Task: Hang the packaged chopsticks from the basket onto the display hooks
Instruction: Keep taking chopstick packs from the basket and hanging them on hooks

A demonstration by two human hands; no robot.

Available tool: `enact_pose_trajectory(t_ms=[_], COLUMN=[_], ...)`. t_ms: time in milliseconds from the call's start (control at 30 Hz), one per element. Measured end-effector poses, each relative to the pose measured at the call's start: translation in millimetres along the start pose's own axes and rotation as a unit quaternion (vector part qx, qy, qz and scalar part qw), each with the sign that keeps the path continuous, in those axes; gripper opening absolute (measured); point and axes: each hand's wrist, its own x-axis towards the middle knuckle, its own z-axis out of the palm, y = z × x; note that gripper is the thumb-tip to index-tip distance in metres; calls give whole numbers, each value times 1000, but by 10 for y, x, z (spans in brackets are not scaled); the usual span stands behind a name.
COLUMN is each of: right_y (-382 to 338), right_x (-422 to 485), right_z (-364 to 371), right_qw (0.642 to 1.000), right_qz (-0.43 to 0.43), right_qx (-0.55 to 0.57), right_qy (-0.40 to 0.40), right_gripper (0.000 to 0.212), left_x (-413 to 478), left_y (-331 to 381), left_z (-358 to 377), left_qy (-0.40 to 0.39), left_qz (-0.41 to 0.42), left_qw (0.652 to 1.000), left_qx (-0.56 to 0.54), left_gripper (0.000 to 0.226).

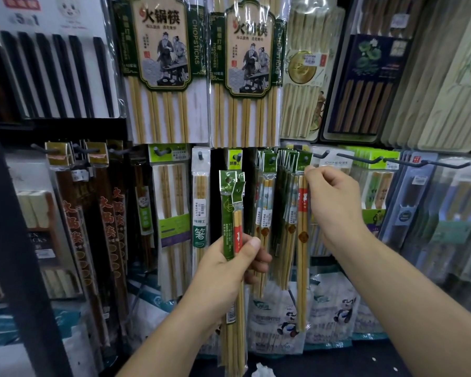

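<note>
A single wide-angle camera, worn on the head, faces the display wall almost square-on and tips slightly down. It sits close. The row of hooks (365,160) crosses the frame near mid-height, and merchandise reaches every edge. Above the hooks, the top edge cuts off the large packs (158,50). Below the hooks, a dark surface (365,357) lines the bottom edge. Both forearms rise from that edge. The left grip (229,265), holding packaged chopsticks (230,213), sits just below the hooks at centre. The right grip (335,197), level with the hooks, pinches a hanging pack (302,240). Far left of the hooks, a dark post (17,240) leans.
</note>
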Motion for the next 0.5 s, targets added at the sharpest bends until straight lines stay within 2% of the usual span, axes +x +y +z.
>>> enact_pose_trajectory(t_ms=[133,233,367,433,500], right_y=[69,132,156,124,55], right_x=[40,42,22,-19,-116], right_z=[3,-15,-54,-86,-100], right_qw=[1000,1000,999,997,997], right_qz=[11,12,11,-5,-36], right_qx=[-10,-26,-45,-56,-57], right_qy=[3,2,23,45,26], right_gripper=[49,48,39,34,33], left_x=[-7,-12,-6,-10,-21], left_y=[12,33,47,52,52], left_z=[4,-2,-20,-15,-1], left_qy=[-8,-30,-28,-31,-32], left_qz=[-5,-7,-41,-45,-40], left_qw=[1000,999,990,985,987], left_qx=[-12,-39,-131,-162,-150], left_gripper=[31,26,46,37,26])
